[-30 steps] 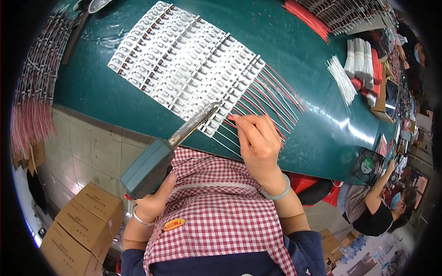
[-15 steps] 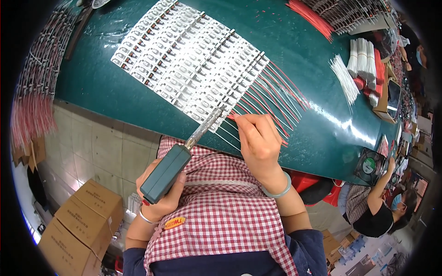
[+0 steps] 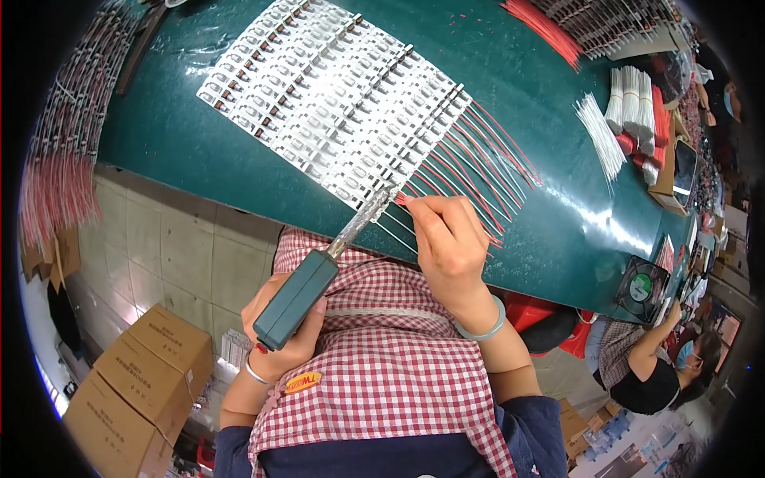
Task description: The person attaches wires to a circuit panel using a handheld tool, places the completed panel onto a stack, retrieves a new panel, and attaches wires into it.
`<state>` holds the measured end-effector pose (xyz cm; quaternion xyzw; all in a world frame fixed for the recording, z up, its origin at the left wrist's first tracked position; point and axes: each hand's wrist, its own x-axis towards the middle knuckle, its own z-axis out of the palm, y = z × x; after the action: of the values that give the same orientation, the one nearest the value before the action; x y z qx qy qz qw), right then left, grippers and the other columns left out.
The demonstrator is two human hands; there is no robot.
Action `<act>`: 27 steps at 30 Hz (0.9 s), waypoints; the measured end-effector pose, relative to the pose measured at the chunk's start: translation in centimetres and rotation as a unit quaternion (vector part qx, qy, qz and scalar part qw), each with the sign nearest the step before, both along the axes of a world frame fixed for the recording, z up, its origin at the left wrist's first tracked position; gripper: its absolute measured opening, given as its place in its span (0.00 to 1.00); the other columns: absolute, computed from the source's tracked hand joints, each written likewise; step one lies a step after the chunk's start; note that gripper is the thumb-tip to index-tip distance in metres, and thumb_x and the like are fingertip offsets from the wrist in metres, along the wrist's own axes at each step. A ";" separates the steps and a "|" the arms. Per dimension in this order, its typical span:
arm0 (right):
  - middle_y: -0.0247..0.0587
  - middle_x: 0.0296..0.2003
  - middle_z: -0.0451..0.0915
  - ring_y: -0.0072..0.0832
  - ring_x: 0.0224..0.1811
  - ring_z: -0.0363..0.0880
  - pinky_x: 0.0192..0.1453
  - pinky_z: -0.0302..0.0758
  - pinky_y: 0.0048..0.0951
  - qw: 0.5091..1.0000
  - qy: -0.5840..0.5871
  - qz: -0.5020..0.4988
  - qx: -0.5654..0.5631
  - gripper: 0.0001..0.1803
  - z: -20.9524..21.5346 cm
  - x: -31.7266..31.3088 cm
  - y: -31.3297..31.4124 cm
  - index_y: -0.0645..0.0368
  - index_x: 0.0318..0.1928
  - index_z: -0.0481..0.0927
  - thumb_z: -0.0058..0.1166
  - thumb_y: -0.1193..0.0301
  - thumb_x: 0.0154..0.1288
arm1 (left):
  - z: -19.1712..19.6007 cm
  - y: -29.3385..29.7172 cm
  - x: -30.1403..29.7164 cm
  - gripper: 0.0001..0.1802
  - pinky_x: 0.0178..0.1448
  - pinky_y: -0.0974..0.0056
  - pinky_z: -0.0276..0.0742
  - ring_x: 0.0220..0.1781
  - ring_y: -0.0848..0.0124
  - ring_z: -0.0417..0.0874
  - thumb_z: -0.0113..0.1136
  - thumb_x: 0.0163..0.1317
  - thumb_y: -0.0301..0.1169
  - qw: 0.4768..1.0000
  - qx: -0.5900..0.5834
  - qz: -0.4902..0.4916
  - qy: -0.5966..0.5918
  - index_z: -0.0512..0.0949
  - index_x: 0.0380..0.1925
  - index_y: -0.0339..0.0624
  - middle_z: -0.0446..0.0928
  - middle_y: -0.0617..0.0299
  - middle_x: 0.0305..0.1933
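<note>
My left hand is wrapped round the dark green handle of a soldering iron. Its metal barrel points up and to the right, and the tip meets the near right corner of a white panel of small circuit boards. Beside that tip my right hand pinches the end of a red wire between thumb and forefinger. Several red and white wires fan out from the panel's right edge over the green table. The exact contact under the tip is too small to make out.
Bundles of white wires and loose red wires lie on the table at the right and far right. Wired boards hang at the left. A black fan sits near a co-worker. Cardboard boxes stand lower left.
The soldering iron and my left hand have shifted slightly right and upward. The panel appears a little further right. My right hand keeps its pinch in nearly the same place.
</note>
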<state>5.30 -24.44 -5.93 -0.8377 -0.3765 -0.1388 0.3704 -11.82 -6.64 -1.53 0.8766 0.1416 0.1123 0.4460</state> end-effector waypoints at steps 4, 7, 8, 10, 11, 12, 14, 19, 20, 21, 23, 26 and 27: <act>0.40 0.32 0.79 0.34 0.31 0.76 0.34 0.73 0.32 1.000 0.005 -0.006 0.011 0.13 -0.1 -0.3 0.0 0.65 0.40 0.83 0.64 0.83 0.52 | 0.1 -0.1 0.1 0.10 0.36 0.63 0.81 0.32 0.59 0.85 0.68 0.49 0.19 1.000 0.000 -0.003 -0.009 0.82 0.34 0.30 0.81 0.50 0.34; 0.39 0.32 0.79 0.33 0.32 0.76 0.33 0.72 0.32 1.000 0.009 -0.006 0.014 0.12 -0.3 -0.3 0.0 0.64 0.40 0.83 0.64 0.83 0.52 | 0.1 0.0 0.1 0.10 0.37 0.63 0.81 0.32 0.59 0.85 0.68 0.49 0.19 1.000 0.008 -0.007 -0.019 0.82 0.34 0.30 0.81 0.50 0.34; 0.39 0.32 0.79 0.33 0.32 0.76 0.33 0.72 0.32 1.000 0.009 -0.006 0.014 0.12 -0.3 -0.4 0.0 0.64 0.40 0.83 0.64 0.83 0.52 | 0.0 0.0 0.1 0.10 0.37 0.63 0.82 0.33 0.59 0.85 0.68 0.49 0.19 0.999 0.023 -0.016 -0.029 0.82 0.34 0.30 0.81 0.50 0.34; 0.39 0.32 0.79 0.33 0.32 0.76 0.33 0.71 0.32 1.000 0.010 -0.005 0.008 0.12 -0.1 -0.5 0.0 0.64 0.40 0.84 0.64 0.82 0.51 | 0.0 -0.1 0.0 0.10 0.38 0.62 0.82 0.33 0.58 0.85 0.68 0.49 0.19 1.000 0.011 -0.007 -0.027 0.82 0.34 0.30 0.81 0.50 0.34; 0.39 0.32 0.79 0.33 0.32 0.76 0.33 0.71 0.32 1.000 0.010 -0.005 0.008 0.12 0.0 -0.6 0.0 0.64 0.40 0.84 0.64 0.82 0.51 | 0.0 -0.2 0.0 0.11 0.38 0.62 0.82 0.34 0.58 0.86 0.69 0.49 0.19 1.000 0.000 0.001 -0.026 0.82 0.34 0.30 0.81 0.50 0.35; 0.38 0.32 0.79 0.33 0.31 0.76 0.33 0.70 0.32 1.000 -0.001 -0.002 0.006 0.12 0.1 -0.7 0.0 0.64 0.39 0.84 0.64 0.82 0.52 | 0.0 -0.2 -0.1 0.11 0.38 0.62 0.82 0.34 0.58 0.86 0.69 0.49 0.19 1.000 0.000 0.002 -0.025 0.82 0.34 0.30 0.81 0.50 0.35; 0.38 0.32 0.79 0.32 0.31 0.76 0.33 0.70 0.32 1.000 -0.012 -0.001 0.004 0.12 0.2 -1.0 0.0 0.63 0.39 0.84 0.65 0.81 0.52 | 0.2 -0.1 -0.1 0.10 0.38 0.62 0.82 0.34 0.57 0.86 0.69 0.49 0.19 1.000 0.009 -0.002 -0.025 0.82 0.34 0.30 0.81 0.50 0.35; 0.39 0.32 0.79 0.33 0.31 0.76 0.33 0.70 0.32 1.000 -0.002 -0.006 0.014 0.11 -0.3 -1.6 0.2 0.64 0.39 0.84 0.65 0.81 0.52 | 0.1 -0.1 -0.5 0.10 0.38 0.62 0.82 0.34 0.57 0.86 0.69 0.49 0.19 1.000 0.013 -0.001 -0.024 0.82 0.34 0.30 0.81 0.50 0.35; 0.39 0.32 0.79 0.33 0.31 0.76 0.33 0.70 0.32 1.000 -0.002 -0.006 0.014 0.11 -0.4 -1.6 0.2 0.64 0.39 0.84 0.65 0.81 0.52 | 0.1 -0.1 -0.6 0.11 0.37 0.62 0.82 0.34 0.57 0.86 0.69 0.49 0.19 0.999 0.019 -0.003 -0.028 0.82 0.34 0.30 0.81 0.50 0.35; 0.39 0.32 0.79 0.32 0.31 0.76 0.33 0.70 0.32 1.000 -0.003 -0.009 0.014 0.11 -0.5 -1.6 0.2 0.64 0.39 0.84 0.64 0.81 0.52 | 0.1 -0.1 -0.6 0.11 0.37 0.62 0.82 0.34 0.57 0.86 0.69 0.49 0.19 0.999 0.019 -0.003 -0.028 0.82 0.34 0.30 0.81 0.50 0.35; 0.39 0.32 0.79 0.32 0.31 0.76 0.33 0.70 0.32 1.000 -0.004 -0.012 0.014 0.11 -0.5 -1.7 0.3 0.64 0.39 0.84 0.64 0.81 0.52 | 0.1 -0.1 -0.7 0.10 0.37 0.62 0.82 0.34 0.58 0.86 0.69 0.49 0.19 0.999 0.018 -0.003 -0.031 0.82 0.34 0.30 0.81 0.50 0.35; 0.39 0.32 0.79 0.32 0.31 0.76 0.33 0.71 0.32 1.000 -0.006 -0.011 0.014 0.11 -0.4 -1.7 0.4 0.64 0.38 0.84 0.64 0.81 0.52 | 0.3 -0.1 -0.6 0.10 0.37 0.63 0.82 0.33 0.58 0.86 0.69 0.48 0.19 0.999 0.030 -0.005 -0.037 0.82 0.33 0.31 0.81 0.51 0.35; 0.38 0.32 0.78 0.32 0.31 0.76 0.33 0.71 0.32 1.000 -0.009 -0.008 0.008 0.11 -0.4 -1.6 0.4 0.64 0.39 0.84 0.64 0.81 0.52 | 0.3 -0.1 -0.6 0.10 0.37 0.63 0.82 0.33 0.58 0.86 0.69 0.48 0.19 0.999 0.030 -0.005 -0.038 0.82 0.33 0.31 0.81 0.51 0.35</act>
<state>3.68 -24.03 -6.34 -0.8363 -0.3720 -0.1527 0.3726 -12.38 -6.72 -1.19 0.8855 0.1170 0.1474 0.4248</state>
